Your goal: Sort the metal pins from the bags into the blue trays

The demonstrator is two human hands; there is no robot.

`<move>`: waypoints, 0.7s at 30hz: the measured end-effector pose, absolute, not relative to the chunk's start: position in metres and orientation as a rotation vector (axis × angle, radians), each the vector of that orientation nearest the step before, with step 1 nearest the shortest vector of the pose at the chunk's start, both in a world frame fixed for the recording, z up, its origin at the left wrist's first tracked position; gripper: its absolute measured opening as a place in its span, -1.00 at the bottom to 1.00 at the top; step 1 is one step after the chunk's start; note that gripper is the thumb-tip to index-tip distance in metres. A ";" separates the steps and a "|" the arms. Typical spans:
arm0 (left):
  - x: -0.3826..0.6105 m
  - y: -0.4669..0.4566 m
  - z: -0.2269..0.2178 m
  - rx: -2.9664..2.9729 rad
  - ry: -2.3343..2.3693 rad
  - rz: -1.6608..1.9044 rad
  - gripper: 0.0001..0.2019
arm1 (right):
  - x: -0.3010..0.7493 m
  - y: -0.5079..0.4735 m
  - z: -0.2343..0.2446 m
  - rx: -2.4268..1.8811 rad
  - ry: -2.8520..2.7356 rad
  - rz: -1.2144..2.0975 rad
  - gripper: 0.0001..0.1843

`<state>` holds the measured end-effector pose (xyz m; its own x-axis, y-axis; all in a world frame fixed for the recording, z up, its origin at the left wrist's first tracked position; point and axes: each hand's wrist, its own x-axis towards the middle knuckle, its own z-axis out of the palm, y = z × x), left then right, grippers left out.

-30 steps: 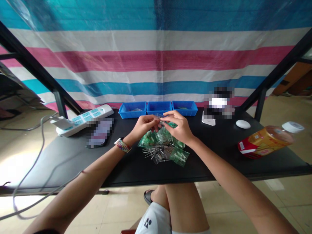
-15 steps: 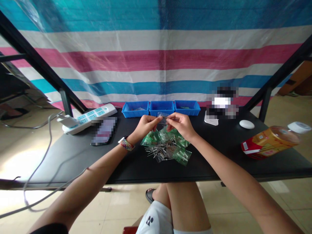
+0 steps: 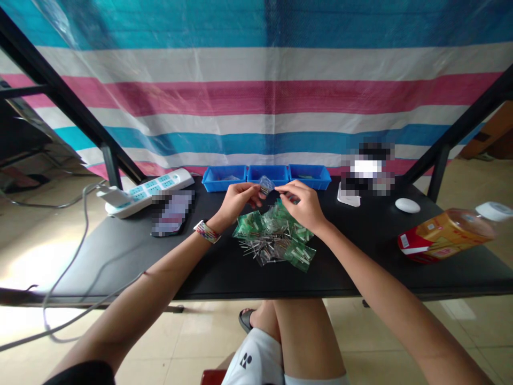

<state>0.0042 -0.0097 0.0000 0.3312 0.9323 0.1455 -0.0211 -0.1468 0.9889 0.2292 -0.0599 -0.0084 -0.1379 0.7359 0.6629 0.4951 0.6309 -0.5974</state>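
Observation:
My left hand (image 3: 239,202) is closed, with thumb and fingers pinching a small clear plastic bag (image 3: 266,185) that has thin metal pieces inside. My right hand (image 3: 303,203) has its fingers bent, the fingertips at the bag's right edge. Both hands hover just in front of the blue bins, above a heap on the table. In that heap lie several green-tinted plastic bags (image 3: 300,255) of small pale parts, along with loose metal pins or screws (image 3: 256,247). Some of the heap's back is hidden by my right hand.
Three blue bins (image 3: 225,184) stand in a row at the back of the black table (image 3: 160,272). To the left are a power strip (image 3: 154,188) and a phone (image 3: 175,213). A white mouse-shaped object (image 3: 407,205) and a drink bottle (image 3: 444,234) are on the right.
The plastic bag has turned more upright and now sits mostly in my left hand. My right fingers have shifted to its right edge. The heap is unchanged.

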 end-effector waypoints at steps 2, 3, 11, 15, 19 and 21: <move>-0.001 -0.003 0.000 1.411 0.926 1.196 -0.67 | 0.236 -0.054 -0.011 -1.114 -1.775 0.352 -0.76; -0.005 0.002 0.000 1.375 0.948 1.275 -0.69 | 0.240 -0.050 -0.013 -1.169 -1.782 0.371 -0.77; -0.034 0.036 -0.001 1.191 1.144 1.583 -0.58 | 0.262 -0.038 -0.016 -1.354 -1.984 0.314 -0.57; -0.035 0.034 -0.002 1.140 1.135 1.542 -0.56 | 0.259 -0.041 -0.014 -1.306 -2.063 0.367 -0.63; -0.030 0.030 -0.005 1.113 1.085 1.547 -0.41 | 0.253 -0.040 -0.019 -1.253 -2.095 0.428 -0.76; -0.028 0.031 -0.007 1.139 1.079 1.544 -0.33 | 0.250 -0.039 -0.022 -1.250 -2.072 0.448 -0.80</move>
